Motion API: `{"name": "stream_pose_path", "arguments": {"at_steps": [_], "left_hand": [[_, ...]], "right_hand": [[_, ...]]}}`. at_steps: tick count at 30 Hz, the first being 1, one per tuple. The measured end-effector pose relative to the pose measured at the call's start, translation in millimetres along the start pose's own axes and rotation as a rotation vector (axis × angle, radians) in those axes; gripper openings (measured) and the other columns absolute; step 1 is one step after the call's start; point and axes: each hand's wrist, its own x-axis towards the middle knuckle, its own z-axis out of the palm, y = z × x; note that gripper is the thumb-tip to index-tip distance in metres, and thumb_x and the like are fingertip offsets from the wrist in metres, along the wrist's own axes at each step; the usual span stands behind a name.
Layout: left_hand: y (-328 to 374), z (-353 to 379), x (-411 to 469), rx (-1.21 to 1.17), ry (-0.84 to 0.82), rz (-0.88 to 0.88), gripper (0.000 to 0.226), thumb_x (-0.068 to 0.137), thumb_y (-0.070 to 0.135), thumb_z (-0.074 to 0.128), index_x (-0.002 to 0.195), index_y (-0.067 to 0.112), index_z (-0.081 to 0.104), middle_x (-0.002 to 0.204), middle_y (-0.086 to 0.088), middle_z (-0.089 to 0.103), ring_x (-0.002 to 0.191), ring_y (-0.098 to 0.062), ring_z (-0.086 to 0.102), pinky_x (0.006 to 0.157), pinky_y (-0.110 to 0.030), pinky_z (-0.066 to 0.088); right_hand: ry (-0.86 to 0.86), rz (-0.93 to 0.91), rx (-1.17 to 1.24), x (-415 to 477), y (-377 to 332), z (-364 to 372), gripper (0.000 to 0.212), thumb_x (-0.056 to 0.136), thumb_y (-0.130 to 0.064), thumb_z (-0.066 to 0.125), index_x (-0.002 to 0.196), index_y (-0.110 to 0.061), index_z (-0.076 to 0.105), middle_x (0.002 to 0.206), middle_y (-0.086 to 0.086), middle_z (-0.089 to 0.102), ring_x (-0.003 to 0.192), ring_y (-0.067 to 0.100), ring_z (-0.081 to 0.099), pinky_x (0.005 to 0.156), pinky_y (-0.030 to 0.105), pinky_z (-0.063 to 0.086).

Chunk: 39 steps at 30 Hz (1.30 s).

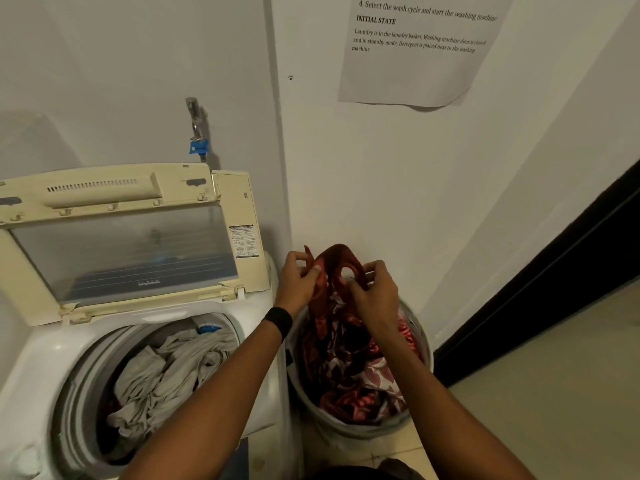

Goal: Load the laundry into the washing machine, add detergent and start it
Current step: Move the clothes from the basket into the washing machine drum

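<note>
Loading is under way, as judged from how things lie. The white top-loading washing machine (pixel 41 368) stands at your left with its cream, clear-panelled lid (pixel 121 251) raised against the wall. Its drum already holds a crumpled heap of pale grey garments (pixel 166 372). Just beside the machine, on the floor at your right, the round grey laundry basket (pixel 346 424) carries a good share of red-and-white patterned fabric, so the load is perhaps half moved. No detergent container shows in this view, and nothing shows the machine started; both steps appear to remain, along with closing the lid.

The dark red patterned cloth (pixel 341 268) rises out of the basket, its upper end looped above the rim and its lower part trailing into the pile. Your left hand (pixel 298 282) pinches the left side of that loop, thumb and fingers curled onto the fabric. Your right hand (pixel 375 292) grips the right side in the same manner, fingers bent around the cloth. A black wristband (pixel 278 322) sits on your left wrist.
</note>
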Motion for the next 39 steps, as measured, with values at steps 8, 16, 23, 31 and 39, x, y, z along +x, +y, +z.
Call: {"name": "stream_pose_path", "arguments": {"at_steps": [8, 16, 23, 31, 39], "left_hand": [[9, -1, 1, -0.060, -0.095, -0.111, 0.066, 0.080, 0.045, 0.085, 0.131, 0.027, 0.048, 0.129, -0.005, 0.061, 0.117, -0.026, 0.061, 0.105, -0.044, 0.052], [28, -18, 14, -0.029, -0.053, -0.022, 0.030, 0.098, 0.015, 0.067, 0.124, 0.014, 0.054, 0.077, -0.003, 0.072, 0.063, -0.009, 0.068, 0.067, -0.026, 0.054], [31, -28, 13, 0.285, -0.390, 0.046, 0.029, 0.098, 0.022, 0.070, 0.122, 0.014, 0.056, 0.105, -0.011, 0.076, 0.076, -0.004, 0.072, 0.066, -0.017, 0.055], [35, -19, -2, 0.231, -0.639, -0.009, 0.061, 0.088, 0.039, 0.080, 0.138, 0.035, 0.047, 0.127, -0.002, 0.065, 0.111, -0.016, 0.067, 0.094, -0.028, 0.053], [30, -33, 8, 0.043, -0.263, 0.009, 0.059, 0.084, 0.015, 0.082, 0.132, 0.024, 0.050, 0.113, -0.008, 0.066, 0.090, -0.020, 0.072, 0.072, -0.029, 0.062]], "right_hand": [[-0.376, -0.314, -0.011, -11, 2, 19, 0.043, 0.090, -0.008, 0.068, 0.131, -0.021, 0.062, 0.123, -0.006, 0.068, 0.109, 0.006, 0.063, 0.095, 0.029, 0.056], [-0.392, -0.096, -0.187, -37, 61, 15, 0.023, 0.095, -0.026, 0.064, 0.118, -0.023, 0.063, 0.112, -0.006, 0.069, 0.102, 0.014, 0.067, 0.088, 0.034, 0.057], [-0.707, -0.295, -0.461, 19, -3, -38, 0.008, 0.083, -0.027, 0.073, 0.092, -0.027, 0.072, 0.083, -0.009, 0.069, 0.072, 0.010, 0.062, 0.065, 0.024, 0.047], [-0.443, -0.190, -0.517, 37, -35, -23, 0.021, 0.084, -0.036, 0.074, 0.078, -0.026, 0.056, 0.071, -0.005, 0.061, 0.064, 0.016, 0.060, 0.058, 0.027, 0.046], [-0.410, -0.068, -0.434, 20, 9, -11, 0.034, 0.092, -0.020, 0.067, 0.123, -0.019, 0.052, 0.121, 0.004, 0.057, 0.104, 0.026, 0.061, 0.085, 0.038, 0.054]]}}
